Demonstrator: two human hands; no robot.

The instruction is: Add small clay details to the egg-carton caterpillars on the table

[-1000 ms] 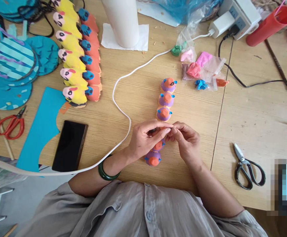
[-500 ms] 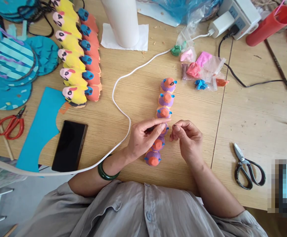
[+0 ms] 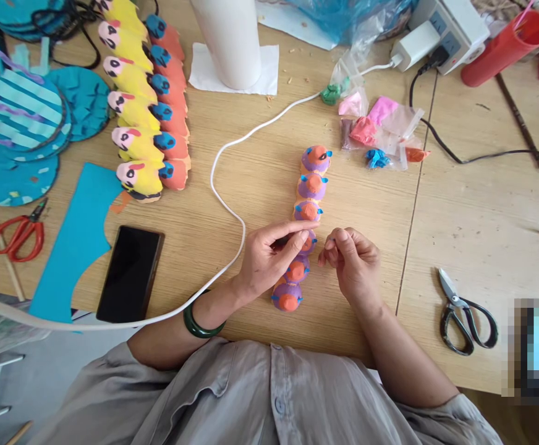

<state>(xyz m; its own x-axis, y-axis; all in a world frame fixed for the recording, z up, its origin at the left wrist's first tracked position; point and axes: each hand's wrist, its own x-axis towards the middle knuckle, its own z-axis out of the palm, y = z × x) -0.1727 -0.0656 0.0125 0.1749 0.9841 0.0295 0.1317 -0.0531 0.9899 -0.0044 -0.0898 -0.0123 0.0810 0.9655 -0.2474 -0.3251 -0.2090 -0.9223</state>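
Note:
A row of several purple and orange clay figures with small blue bits lies lengthwise on the wooden table, in front of me. My left hand, with a green bangle on its wrist, lies over the near part of the row. Its forefinger and thumb grip the figure in the middle of the row. My right hand hovers just right of that figure. Its fingertips are pinched together, and anything between them is too small to see.
Bags of coloured clay lie beyond the row. Black scissors are at right, with a phone, blue card and red scissors at left. A white cable crosses the table. Yellow and orange figures line the far left.
My two hands, joined at the fingertips over the row a second ago, have come apart. The right hand has drawn slightly right and stays pinched. The left stays on the figures.

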